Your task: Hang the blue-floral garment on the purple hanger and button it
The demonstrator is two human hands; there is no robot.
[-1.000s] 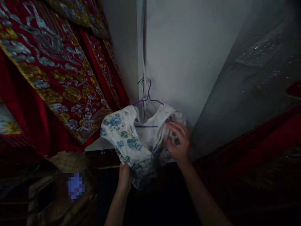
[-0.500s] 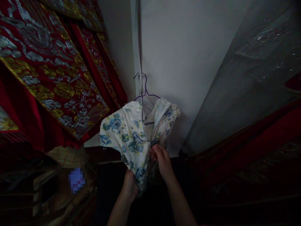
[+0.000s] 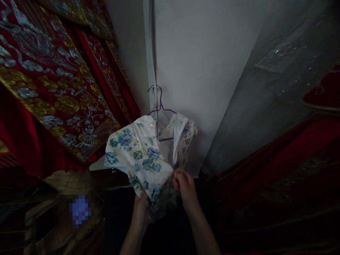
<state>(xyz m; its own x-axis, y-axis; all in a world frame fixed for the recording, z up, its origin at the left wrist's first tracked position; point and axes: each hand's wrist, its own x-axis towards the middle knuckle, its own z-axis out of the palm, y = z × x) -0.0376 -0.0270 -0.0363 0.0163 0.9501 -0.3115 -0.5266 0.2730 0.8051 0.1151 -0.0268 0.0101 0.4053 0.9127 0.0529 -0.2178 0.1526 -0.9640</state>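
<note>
The floral dress [image 3: 140,156] already hangs on the purple hanger [image 3: 159,106] against the far wall, its front unfastened, the left hand [image 3: 140,210] gripping its hem and the right hand [image 3: 184,184] pinching the placket.

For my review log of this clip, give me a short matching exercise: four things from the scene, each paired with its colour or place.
Things:
1. hanger
2. floral garment
3. embroidered cloth
4. right hand

Descriptions:
A. red with gold and silver patterns, at the left
B. thin purple wire, hooked against the white wall
C. pinching the fabric at the garment's front
D. white with blue flowers, draped on the hanger

Pairs: 1-B, 2-D, 3-A, 4-C
</note>
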